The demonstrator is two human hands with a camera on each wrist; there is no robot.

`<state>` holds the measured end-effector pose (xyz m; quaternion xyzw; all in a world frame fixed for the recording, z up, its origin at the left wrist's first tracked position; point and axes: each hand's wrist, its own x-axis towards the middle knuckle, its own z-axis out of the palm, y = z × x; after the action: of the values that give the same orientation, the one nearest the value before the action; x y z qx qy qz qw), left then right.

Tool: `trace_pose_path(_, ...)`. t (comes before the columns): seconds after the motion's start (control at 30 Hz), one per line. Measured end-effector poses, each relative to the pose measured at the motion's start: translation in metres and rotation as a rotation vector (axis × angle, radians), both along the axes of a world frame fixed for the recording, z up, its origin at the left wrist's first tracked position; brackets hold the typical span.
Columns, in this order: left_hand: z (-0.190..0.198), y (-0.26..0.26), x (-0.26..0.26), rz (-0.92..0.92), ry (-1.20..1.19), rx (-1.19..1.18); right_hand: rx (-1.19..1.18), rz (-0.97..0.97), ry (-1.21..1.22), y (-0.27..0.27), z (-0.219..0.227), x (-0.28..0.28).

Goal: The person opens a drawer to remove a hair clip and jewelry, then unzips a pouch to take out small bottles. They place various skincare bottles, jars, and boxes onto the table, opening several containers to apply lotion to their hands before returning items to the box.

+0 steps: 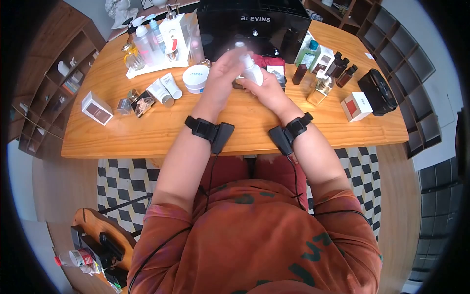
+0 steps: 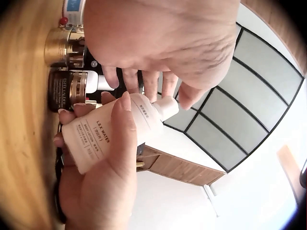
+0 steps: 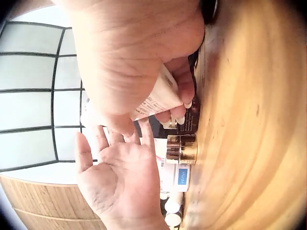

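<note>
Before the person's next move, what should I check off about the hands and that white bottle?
1. Right hand has a grip on the white bottle: ok.
2. Left hand open, palm toward the bottle: ok.
3. Bottle upright, should it be set down next: not ok, it is tilted.
4. Bottle's tip uncovered: cannot tell.
5. Right fingers clear of the brown jar: cannot tell.

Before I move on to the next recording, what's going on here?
A person at a wooden table grips a tilted white lotion bottle in the right hand, its narrow top towards the open left hand. Whether the top touches that hand is unclear. A black BLEVINS box stands beyond both hands.
</note>
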<state>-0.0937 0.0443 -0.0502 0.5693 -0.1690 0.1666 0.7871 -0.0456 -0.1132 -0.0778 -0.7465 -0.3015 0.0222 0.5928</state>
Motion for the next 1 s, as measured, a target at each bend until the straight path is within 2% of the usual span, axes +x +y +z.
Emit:
trace_pose_path(0.2, 0.0033, -0.0019, -0.0060, 0.022, 0.022, -0.012, -0.061, 0.008, -0.049, -0.0004, 0.0052, -0.0038)
trace_pose_path(0.27, 0.0045, -0.0033, -0.0072, 0.085, 0.009, 0.049, -0.081, 0.006, -0.047, -0.0002, 0.0045, -0.0025)
trace_pose_path(0.5, -0.0014, 0.0007, -0.0026, 0.097, 0.045, 0.129, -0.119, 0.003, -0.122, -0.0006, 0.0053, -0.0054)
trace_pose_path(0.57, 0.0005, -0.0003, -0.0039, 0.034, 0.033, 0.099, -0.084, 0.003, -0.155, -0.0007, 0.0050, -0.0057)
trace_pose_path(0.67, 0.0038, -0.0016, -0.0061, -0.054, 0.041, 0.104, -0.152, 0.027, -0.192, -0.0005, 0.0052, -0.0054)
trace_pose_path(0.73, 0.0043, 0.0016, -0.0057, -0.087, 0.031, 0.083, -0.159, 0.025, -0.066, -0.0002, 0.0104, -0.0078)
trace_pose_path(0.8, 0.0050, 0.0016, -0.0063, -0.120, 0.019, 0.062, -0.121, 0.025, -0.062, -0.0013, 0.0103, -0.0076)
trace_pose_path(0.9, 0.0049, -0.0019, -0.0082, -0.077, -0.002, 0.038, -0.096, 0.018, -0.076, -0.0019, 0.0089, -0.0058)
trace_pose_path(0.97, 0.0038, -0.0023, -0.0078, 0.067, 0.014, 0.093, -0.111, 0.011, -0.093, -0.0018, 0.0069, -0.0046)
trace_pose_path(1.0, 0.0048, -0.0019, -0.0078, 0.067, 0.014, 0.093, -0.108, 0.002, -0.085, -0.0016, 0.0066, -0.0046)
